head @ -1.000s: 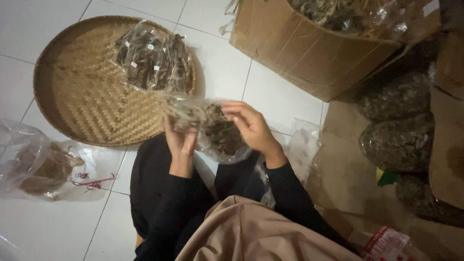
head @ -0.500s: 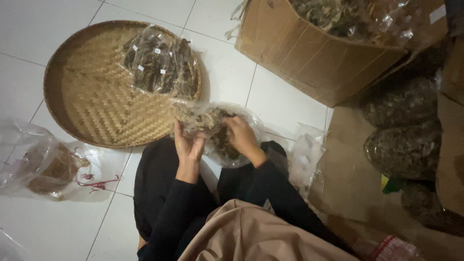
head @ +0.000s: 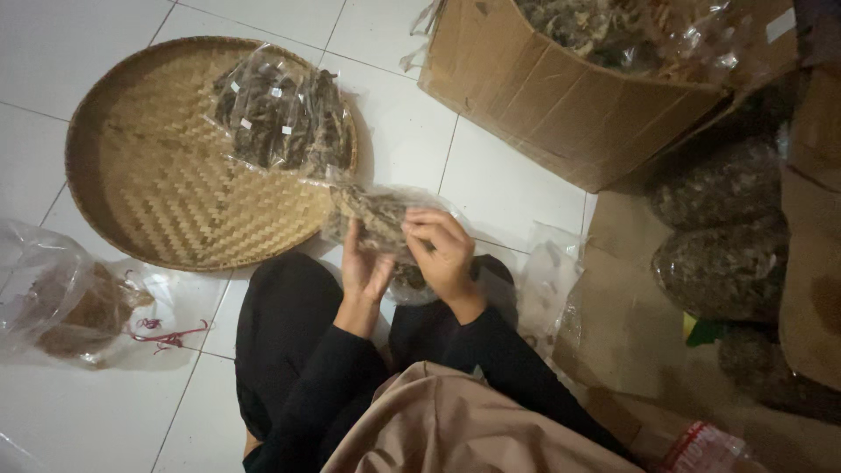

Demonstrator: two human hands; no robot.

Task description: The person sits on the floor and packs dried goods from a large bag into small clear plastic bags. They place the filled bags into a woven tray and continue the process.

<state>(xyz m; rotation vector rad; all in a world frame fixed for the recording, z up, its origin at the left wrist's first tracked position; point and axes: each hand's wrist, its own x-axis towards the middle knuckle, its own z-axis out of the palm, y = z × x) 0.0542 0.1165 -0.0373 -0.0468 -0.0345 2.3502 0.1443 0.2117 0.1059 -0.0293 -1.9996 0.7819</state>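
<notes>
While both hands close on it above the person's lap, the clear plastic packet [head: 378, 219] shows crinkled, glossy film stuffed with dark, shrivelled dried pieces. The left hand [head: 363, 267] grips its lower edge from below; the right hand [head: 445, 250] curls its fingers over the top, pinching the film. Just beyond, a round woven bamboo tray [head: 162, 188] with a herringbone weave carries two similar filled packets [head: 279, 112] on its far side. A brown cardboard box [head: 561, 96] sits on the white floor tiles [head: 70, 52], and a crumpled plastic bag [head: 61, 298] lies left
</notes>
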